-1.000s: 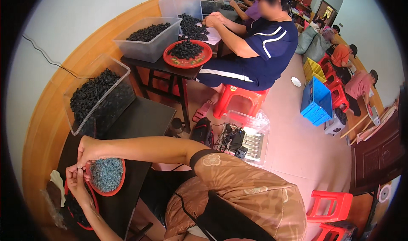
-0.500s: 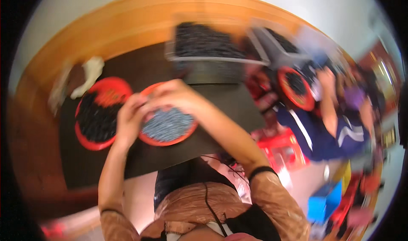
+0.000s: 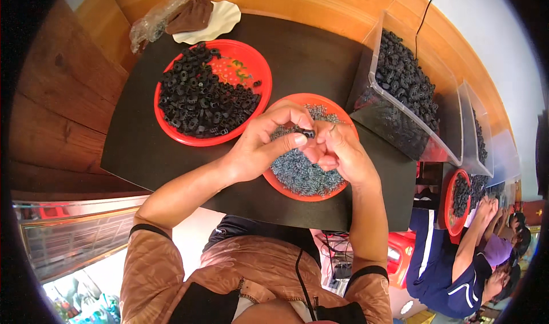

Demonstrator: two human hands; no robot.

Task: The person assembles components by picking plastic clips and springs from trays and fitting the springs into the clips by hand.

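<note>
My left hand (image 3: 260,146) pinches a small black plastic part (image 3: 309,133) between thumb and forefinger. Close against it, my right hand (image 3: 350,155) has its thumb and fingers pressed together; whatever lies in them is hidden or too small to name. Both hands are above a red plate (image 3: 314,197) heaped with small silvery metal pieces (image 3: 309,175), perhaps springs. To the left, a second red plate (image 3: 262,66) carries a pile of small black plastic parts (image 3: 200,104), some of them ring-shaped.
The plates stand on a dark table (image 3: 291,38). Clear bins (image 3: 394,115) of black parts stand at right. A cream scalloped dish (image 3: 226,21), brown cloth (image 3: 191,15) and plastic bag (image 3: 154,24) lie far left. A co-worker (image 3: 443,267) sits right, by another red plate (image 3: 449,201).
My view has swung, so the table and plates sit farther right and the picture is sharper. My hands stay together over the plate of metal pieces; the black part now shows clearly.
</note>
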